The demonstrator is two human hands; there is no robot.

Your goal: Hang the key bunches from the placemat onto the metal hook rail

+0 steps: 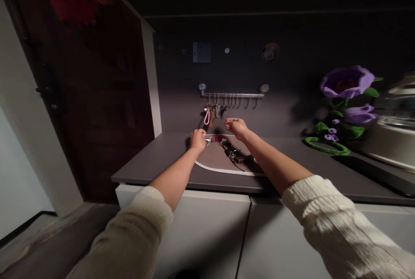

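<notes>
My left hand [197, 140] is closed at the left rim of a shallow tray [214, 169] with a white edge. Right beside its fingertips lies a bunch of silver keys [209, 141]; whether the fingers grip them is hidden. My right hand [237, 128] hangs above the tray with fingers pinched together, just below the hook rail; anything between the fingertips is too small to make out. On the clear hook rail [233, 95] hang a pink loop keychain [207, 116], a brown key fob [212, 118] and a small dark key [224, 109].
More dark keys and straps [238, 157] lie in the tray on the grey counter [145, 158]. Purple artificial flowers [348, 82], a green ring [327, 146] and a large pale appliance [392, 141] stand at right. A dark door [106, 97] is at left.
</notes>
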